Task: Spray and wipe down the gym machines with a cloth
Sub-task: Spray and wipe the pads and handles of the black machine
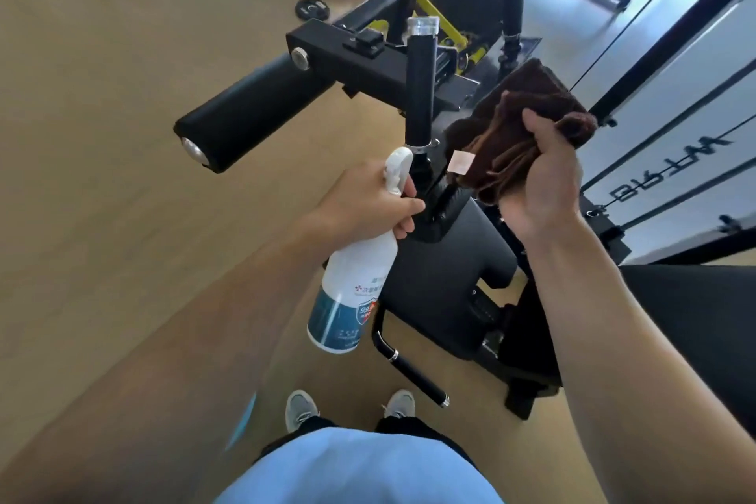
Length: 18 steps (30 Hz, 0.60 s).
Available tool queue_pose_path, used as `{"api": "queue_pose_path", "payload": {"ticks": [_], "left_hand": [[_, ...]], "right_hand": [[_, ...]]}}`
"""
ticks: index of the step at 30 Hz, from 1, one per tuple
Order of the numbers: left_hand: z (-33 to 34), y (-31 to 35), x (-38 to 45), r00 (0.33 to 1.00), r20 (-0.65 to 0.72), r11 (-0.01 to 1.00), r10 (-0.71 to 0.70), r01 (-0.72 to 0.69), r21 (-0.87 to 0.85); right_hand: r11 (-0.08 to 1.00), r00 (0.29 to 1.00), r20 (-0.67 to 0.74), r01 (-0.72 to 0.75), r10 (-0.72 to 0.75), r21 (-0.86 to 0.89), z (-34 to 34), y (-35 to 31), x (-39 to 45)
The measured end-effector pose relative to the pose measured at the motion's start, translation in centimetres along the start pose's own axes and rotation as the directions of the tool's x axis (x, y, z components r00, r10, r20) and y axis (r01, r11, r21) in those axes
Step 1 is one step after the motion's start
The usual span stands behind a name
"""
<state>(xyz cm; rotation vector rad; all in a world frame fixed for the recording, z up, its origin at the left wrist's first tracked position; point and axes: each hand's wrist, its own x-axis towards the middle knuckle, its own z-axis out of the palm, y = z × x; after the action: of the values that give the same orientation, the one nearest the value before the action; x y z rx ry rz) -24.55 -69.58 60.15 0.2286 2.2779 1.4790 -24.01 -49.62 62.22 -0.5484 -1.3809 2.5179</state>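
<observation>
**Spray the upright post, then wipe top to bottom**

Left hand (368, 200) is wrapped around the neck of the spray bottle (352, 282), fingers curled at the trigger, nozzle aimed at the base of the black upright post (420, 90). Looks like the spray step, nozzle very near the metal.

Right hand (544, 184) clutches the bunched brown cloth (523, 127), held just right of the post, not touching it.

Advice:
- Back the nozzle off a bit so mist spreads, not drips onto the seat pad (450, 291) below.
- Mist the post, then the roller pad (249, 110) to the left.
- Wipe post downward with cloth wrapped around it; keep the tag side out.
- Farther frame and yellow bracket (429, 4): do last.
</observation>
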Motion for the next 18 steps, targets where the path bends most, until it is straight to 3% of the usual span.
{"api": "queue_pose_path", "payload": {"ticks": [4, 6, 8, 10, 11, 14, 18], "left_hand": [[-0.5, 0.0, 0.2, 0.997, -0.074, 0.999, 0.000, 0.004, 0.054], [-1.1, 0.0, 0.3, 0.990, -0.142, 0.997, -0.021, 0.031, 0.070], [-2.0, -0.4, 0.5, 0.972, -0.232, 0.992, -0.048, 0.073, 0.102], [-2.9, -0.5, 0.7, 0.951, -0.303, 0.986, -0.054, 0.098, 0.132], [-3.3, -0.3, 0.9, 0.944, -0.327, 0.986, -0.048, 0.098, 0.137], [-4.3, 0.8, 1.3, 0.924, -0.382, 0.986, -0.012, 0.075, 0.151], [-5.3, 2.0, 1.7, 0.915, -0.401, 0.989, 0.046, 0.015, 0.147]], "right_hand": [[0.992, 0.991, 0.131, -0.010, 0.027, -0.129, 1.2, 0.9, 0.8], [0.926, 0.971, 0.226, 0.015, 0.076, -0.378, 2.4, 1.9, 1.4], [0.685, 0.954, 0.298, 0.189, 0.043, -0.703, 3.9, 3.2, 2.0], [0.468, 0.960, 0.275, 0.264, -0.047, -0.843, 5.6, 4.2, 2.2], [0.437, 0.968, 0.232, 0.251, -0.098, -0.864, 6.3, 4.5, 2.5], [0.462, 0.981, 0.115, 0.177, -0.158, -0.869, 7.6, 4.8, 3.6], [0.535, 0.985, 0.134, 0.172, -0.108, -0.827, 8.8, 3.3, 4.8]]}}
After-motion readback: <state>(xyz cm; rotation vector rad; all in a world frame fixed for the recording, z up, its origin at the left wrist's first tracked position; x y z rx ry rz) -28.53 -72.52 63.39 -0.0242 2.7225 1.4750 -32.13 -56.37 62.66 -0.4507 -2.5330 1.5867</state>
